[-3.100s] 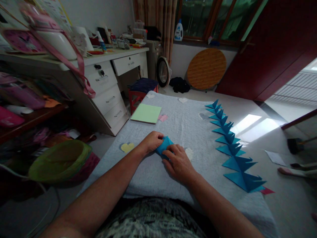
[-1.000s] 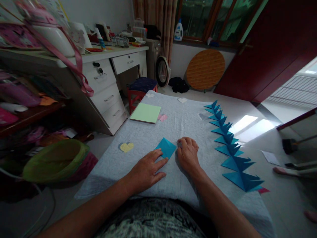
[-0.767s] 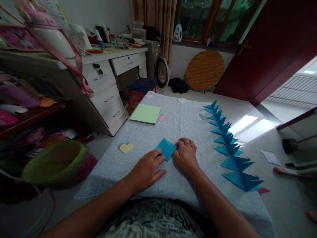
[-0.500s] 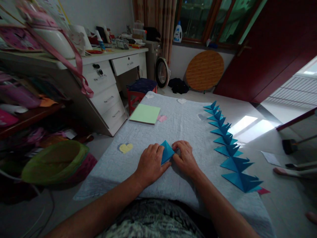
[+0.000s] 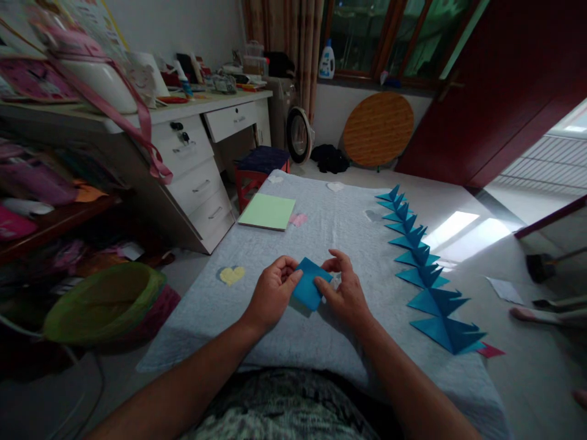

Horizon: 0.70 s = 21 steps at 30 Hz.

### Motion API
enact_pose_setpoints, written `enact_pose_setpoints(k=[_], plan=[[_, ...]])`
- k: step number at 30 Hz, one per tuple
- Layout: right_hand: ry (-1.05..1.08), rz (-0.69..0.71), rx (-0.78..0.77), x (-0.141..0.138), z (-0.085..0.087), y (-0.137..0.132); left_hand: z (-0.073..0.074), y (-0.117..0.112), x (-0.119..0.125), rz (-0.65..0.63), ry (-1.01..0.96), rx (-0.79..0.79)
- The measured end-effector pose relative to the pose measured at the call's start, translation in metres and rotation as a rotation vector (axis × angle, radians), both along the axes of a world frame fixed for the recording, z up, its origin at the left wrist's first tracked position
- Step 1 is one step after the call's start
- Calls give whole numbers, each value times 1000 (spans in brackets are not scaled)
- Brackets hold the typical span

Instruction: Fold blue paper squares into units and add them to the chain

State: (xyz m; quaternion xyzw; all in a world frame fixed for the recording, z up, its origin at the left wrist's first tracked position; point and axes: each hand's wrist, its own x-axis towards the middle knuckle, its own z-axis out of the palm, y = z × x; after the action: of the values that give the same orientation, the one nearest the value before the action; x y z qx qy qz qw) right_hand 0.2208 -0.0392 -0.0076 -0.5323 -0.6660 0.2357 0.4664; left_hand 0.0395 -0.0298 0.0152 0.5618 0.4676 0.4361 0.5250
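A folded blue square of origami paper [image 5: 308, 287] is held between both hands, tilted a little above the cloth-covered table. My left hand [image 5: 271, 292] pinches its left corner between thumb and curled fingers. On the right side, my right hand [image 5: 345, 287] grips the paper with the thumb on its face and the fingers behind, partly hidden. Along the table's right edge runs a row of folded blue paper cranes [image 5: 424, 269]. Farther off to the left lies a stack of pale green paper [image 5: 267, 212].
The light blue cloth [image 5: 339, 238] with heart patches covers the table. A white desk [image 5: 197, 183] and a green-lined bin [image 5: 105, 302] stand left. A stool [image 5: 262, 160] is behind the table. At the right edge, a person's foot [image 5: 527, 315] shows.
The paper has been lifted from the cloth and now shows a square face. My left hand has gone from lying over it to pinching its corner; my right thumb has moved onto its face.
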Motion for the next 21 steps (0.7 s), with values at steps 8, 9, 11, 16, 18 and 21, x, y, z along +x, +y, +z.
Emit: enact_pose_setpoints(k=[8,9,11,16,18,21], plan=[[20,-65,-147,1,-2,7,-16,-4,-5,-78,455,226],[2,-84,-145,2,-3,8,-17,-5,-6,-70,564,317],[-47,-106,-138,2,-5,10,-18,-8,-9,0,731,516],[-200,-129,-85,2,-16,15,-19,-9,-12,-138,999,837],[-294,-159,-45,2,-18,16,-18,-11,-13,-317,1043,873],[-464,-182,-16,2,-16,13,-19,-15,-16,-426,1021,885]])
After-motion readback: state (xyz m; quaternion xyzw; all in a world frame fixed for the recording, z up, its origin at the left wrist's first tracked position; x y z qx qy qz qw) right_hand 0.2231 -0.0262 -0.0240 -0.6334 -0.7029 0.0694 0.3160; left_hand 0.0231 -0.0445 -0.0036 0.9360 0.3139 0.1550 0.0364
